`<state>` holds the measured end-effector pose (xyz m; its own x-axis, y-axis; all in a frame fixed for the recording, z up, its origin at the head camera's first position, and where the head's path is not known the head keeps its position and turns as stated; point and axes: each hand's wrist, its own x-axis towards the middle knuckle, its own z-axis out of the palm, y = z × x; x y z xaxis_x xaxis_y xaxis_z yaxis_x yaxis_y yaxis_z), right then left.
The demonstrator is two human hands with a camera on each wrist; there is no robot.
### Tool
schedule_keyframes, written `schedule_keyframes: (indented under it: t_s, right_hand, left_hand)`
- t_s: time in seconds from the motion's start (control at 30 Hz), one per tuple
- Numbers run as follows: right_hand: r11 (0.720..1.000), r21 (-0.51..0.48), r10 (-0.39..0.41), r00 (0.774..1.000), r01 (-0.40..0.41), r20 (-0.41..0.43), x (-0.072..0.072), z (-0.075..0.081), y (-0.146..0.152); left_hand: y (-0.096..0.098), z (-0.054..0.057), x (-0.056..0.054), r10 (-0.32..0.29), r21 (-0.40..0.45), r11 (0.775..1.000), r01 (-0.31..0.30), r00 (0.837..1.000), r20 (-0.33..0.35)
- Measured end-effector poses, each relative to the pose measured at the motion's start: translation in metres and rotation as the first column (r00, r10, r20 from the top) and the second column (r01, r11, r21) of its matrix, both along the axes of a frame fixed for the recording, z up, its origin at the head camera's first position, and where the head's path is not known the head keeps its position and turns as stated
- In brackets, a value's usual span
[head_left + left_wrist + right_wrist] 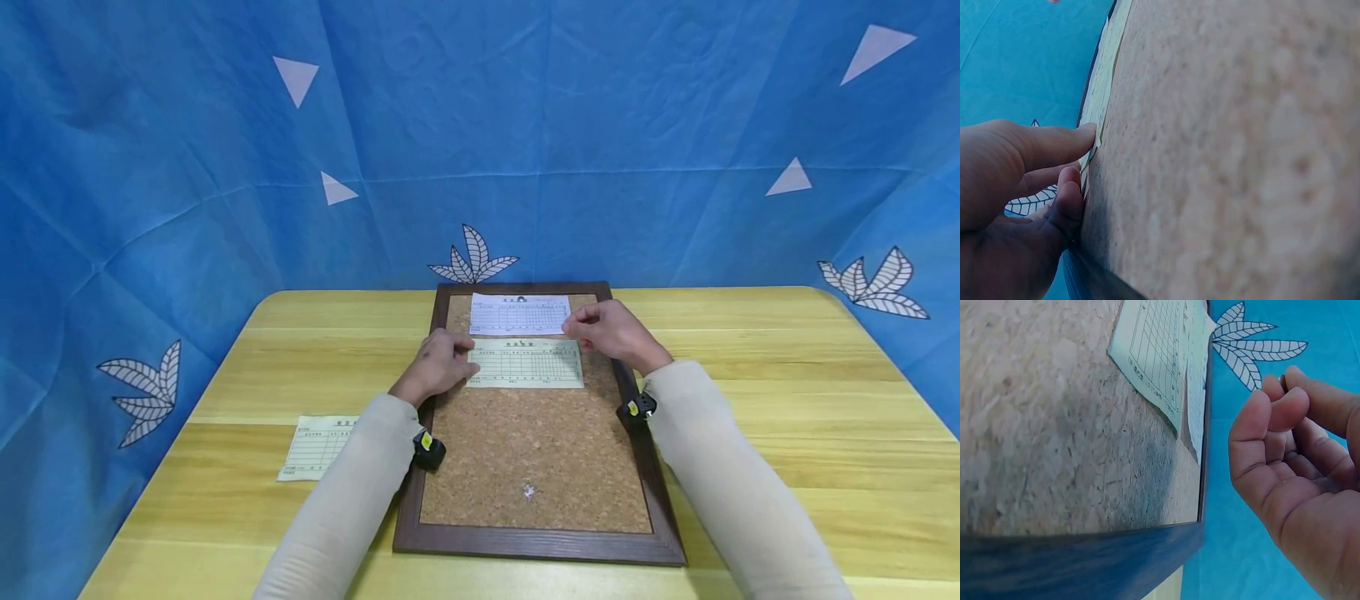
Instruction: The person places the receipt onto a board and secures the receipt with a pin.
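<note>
My left hand (442, 362) rests at the left edge of a pale green printed form (525, 364), thumb and fingertips touching it on a wood-framed corkboard (540, 442). In the left wrist view, the thumb (1066, 145) presses the paper's edge. Above it, a white printed form (517, 317) lies on the cork, with a small dark round thing (522, 298) at its top. My right hand (611, 333) is over the forms' right side, pinching a small dark object (1283, 381) between thumb and fingertips; its kind is mostly hidden.
Another pale green form (318, 448) lies on the wooden table (225, 517) left of the board, partly behind the left sleeve. Small shiny whitish bits (528, 490) sit low on the cork. A blue patterned cloth (540, 125) hangs behind the table.
</note>
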<state>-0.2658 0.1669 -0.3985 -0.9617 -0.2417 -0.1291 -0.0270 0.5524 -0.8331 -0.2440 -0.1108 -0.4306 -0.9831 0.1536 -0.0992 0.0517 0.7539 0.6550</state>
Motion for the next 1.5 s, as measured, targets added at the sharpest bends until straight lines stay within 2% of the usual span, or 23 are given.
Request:
schedule_keyframes:
  t_s: [0.43, 0.8, 1.5]
  right_hand:
    - [1.0, 0.009, 0.002, 1.0, -0.002, -0.006, -0.004, -0.001, -0.011]
    - [0.999, 0.002, 0.042, 0.999, -0.042, -0.03, -0.007, -0.004, -0.02]
    - [1.0, -0.018, -0.014, 0.997, 0.016, 0.07, -0.012, -0.006, -0.034]
  left_hand:
    - [0.001, 0.001, 0.0, 0.007, -0.002, 1.0, -0.007, 1.0, -0.002]
    - [0.002, 0.001, 0.0, 0.027, -0.002, 1.0, -0.027, 1.0, 0.014]
    - [0.001, 0.001, 0.001, 0.011, -0.005, 1.0, -0.012, 1.0, -0.006]
